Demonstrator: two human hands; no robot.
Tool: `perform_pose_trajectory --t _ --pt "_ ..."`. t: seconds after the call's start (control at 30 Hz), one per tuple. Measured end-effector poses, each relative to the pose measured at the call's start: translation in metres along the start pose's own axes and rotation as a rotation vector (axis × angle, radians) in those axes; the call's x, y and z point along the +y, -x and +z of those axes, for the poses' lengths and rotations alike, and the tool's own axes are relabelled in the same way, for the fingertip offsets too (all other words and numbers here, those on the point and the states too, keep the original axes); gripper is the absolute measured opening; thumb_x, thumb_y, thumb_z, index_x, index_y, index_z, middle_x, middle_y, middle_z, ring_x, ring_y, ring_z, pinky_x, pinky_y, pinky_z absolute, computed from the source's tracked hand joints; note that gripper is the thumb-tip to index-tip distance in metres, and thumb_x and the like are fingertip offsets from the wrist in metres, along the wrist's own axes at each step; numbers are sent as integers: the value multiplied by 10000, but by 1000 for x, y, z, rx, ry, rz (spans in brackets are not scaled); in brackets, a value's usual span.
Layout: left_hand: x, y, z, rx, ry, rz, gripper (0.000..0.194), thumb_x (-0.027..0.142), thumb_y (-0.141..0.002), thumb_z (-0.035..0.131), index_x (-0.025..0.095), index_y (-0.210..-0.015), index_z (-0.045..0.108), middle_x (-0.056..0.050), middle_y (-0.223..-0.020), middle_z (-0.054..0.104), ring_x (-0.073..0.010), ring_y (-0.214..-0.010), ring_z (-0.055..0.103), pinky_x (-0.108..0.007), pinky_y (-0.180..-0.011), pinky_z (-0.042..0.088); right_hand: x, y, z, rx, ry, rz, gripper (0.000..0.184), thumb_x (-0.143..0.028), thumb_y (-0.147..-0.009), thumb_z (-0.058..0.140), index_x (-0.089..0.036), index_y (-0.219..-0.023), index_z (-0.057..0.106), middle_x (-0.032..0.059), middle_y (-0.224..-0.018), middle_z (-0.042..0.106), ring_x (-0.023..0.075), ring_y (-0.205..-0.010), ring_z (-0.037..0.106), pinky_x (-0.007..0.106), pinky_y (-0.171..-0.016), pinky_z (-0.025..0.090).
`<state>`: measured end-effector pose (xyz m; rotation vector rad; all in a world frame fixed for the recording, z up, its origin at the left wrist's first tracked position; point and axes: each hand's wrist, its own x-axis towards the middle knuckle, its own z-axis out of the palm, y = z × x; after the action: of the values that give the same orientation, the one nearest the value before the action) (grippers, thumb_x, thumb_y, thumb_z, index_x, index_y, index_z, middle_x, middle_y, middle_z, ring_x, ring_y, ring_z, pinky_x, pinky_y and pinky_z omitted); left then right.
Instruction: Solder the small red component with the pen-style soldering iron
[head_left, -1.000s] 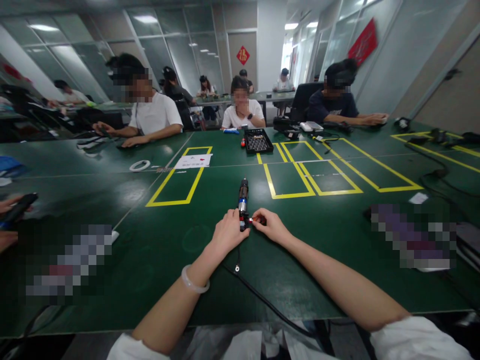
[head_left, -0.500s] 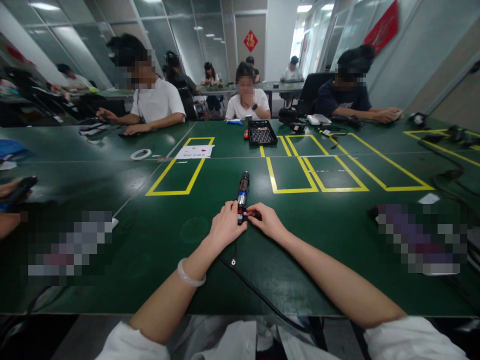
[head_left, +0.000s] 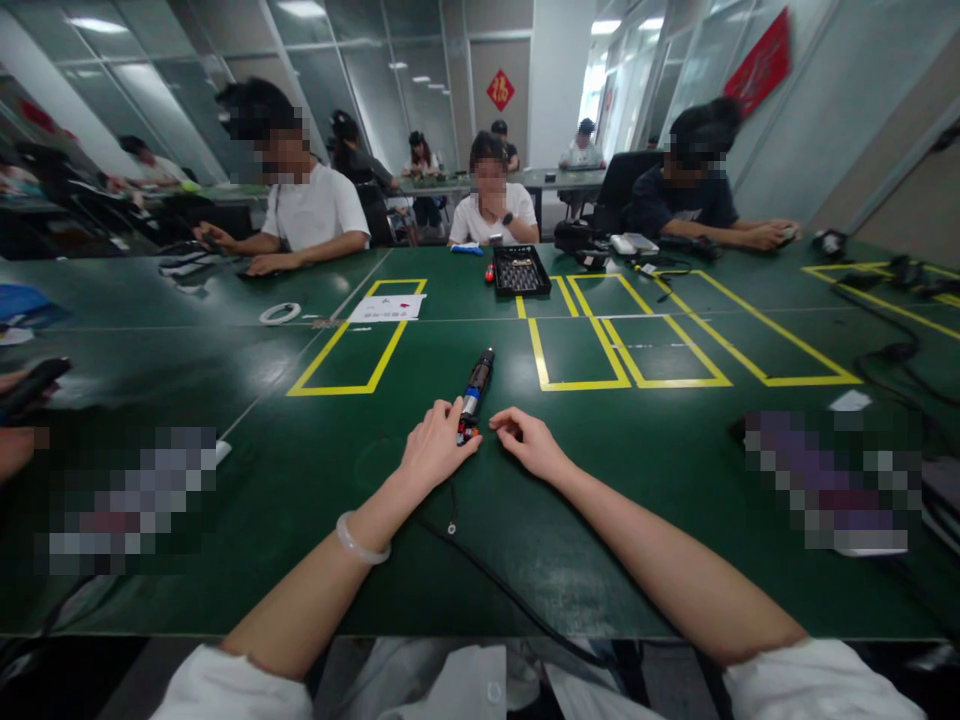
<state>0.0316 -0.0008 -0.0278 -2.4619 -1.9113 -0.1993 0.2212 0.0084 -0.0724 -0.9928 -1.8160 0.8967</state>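
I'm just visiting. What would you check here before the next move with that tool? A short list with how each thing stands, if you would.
1. Left hand steadying the dark tool: ok, it grips the rear end.
2. Right hand off the tool: ok, a gap shows between them.
3. Right fingertips empty: cannot tell, too small to make out.
4. Parts at the tool's rear seated: cannot tell, the left hand partly hides them.
5. Small metal ring fastened: not ok, it appears loose over the table.
6. Black cable off the right forearm: ok, it runs between the forearms.
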Motion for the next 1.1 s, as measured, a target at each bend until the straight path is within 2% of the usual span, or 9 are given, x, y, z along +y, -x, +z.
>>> perform_pose_trajectory --t 0.2,0.43,0.57,0.63,0.7,0.77,0.87,0.97,1.1 --pt "-54 25 -11 -69 -15 -49 668 599 -841 403 256 -1409 325 -116 -1245 466 -267 -1026 545 -338 -732 483 1 1 -2 -51 66 -7 165 -131 -829 519 -171 -939 635 33 -880 662 145 -776 605 275 -743 467" --pt "-147 63 -16 -113 -27 -223 754 635 -841 322 179 -1441 304 -143 -1318 413 -300 -1138 502 -414 -884 462 0 1 -3 -54 70 -8 157 -118 -828 528 -171 -925 640 30 -849 641 147 -758 593 266 -709 459" --pt "-203 72 -13 -83 -37 -277 794 648 -816 340 145 -1429 336 -164 -1314 418 -322 -1151 499 -434 -943 422 1 1 -2 -65 96 -22 155 -112 -828 530 -169 -919 642 32 -859 641 146 -747 585 265 -700 453" --pt "-220 73 -13 -75 -43 -286 795 643 -812 346 133 -1422 347 -171 -1300 435 -326 -1138 512 -430 -943 418 2 1 -1 -65 106 -24 154 -110 -828 529 -170 -913 643 33 -864 640 146 -754 585 264 -704 453" --pt "-225 73 -17 -57 -84 -266 771 627 -819 354 128 -1408 362 -176 -1278 459 -324 -1104 532 -427 -936 416 3 1 -1 -63 106 -21 156 -105 -827 529 -173 -909 643 30 -861 639 146 -761 588 263 -709 453" --pt "-220 73 -22 -9 -164 -219 713 593 -827 381 129 -1368 401 -181 -1262 481 -327 -1075 536 -433 -923 412 3 1 -1 -62 101 -16 156 -105 -826 530 -174 -908 643 28 -855 638 146 -763 589 262 -710 454" --pt "-201 76 -29 82 -283 -164 514 506 -838 421 141 -1183 528 -164 -1216 531 -325 -1049 527 -444 -915 398 2 1 -1 -63 96 -17 152 -109 -828 530 -175 -903 644 28 -860 638 145 -764 589 262 -715 456" --pt "-183 79 -35 107 -335 -157 349 440 -858 401 161 -957 585 -136 -1135 589 -306 -1013 538 -456 -956 364 1 1 -1 -64 101 -20 153 -111 -830 529 -175 -903 647 26 -857 639 143 -762 588 261 -715 456" --pt "-159 71 -45 202 -310 -202 362 408 -890 341 155 -970 587 -144 -1090 627 -304 -1002 558 -486 -1012 314 1 1 0 -62 112 -14 151 -118 -833 530 -175 -904 650 27 -862 644 140 -755 586 258 -708 452"
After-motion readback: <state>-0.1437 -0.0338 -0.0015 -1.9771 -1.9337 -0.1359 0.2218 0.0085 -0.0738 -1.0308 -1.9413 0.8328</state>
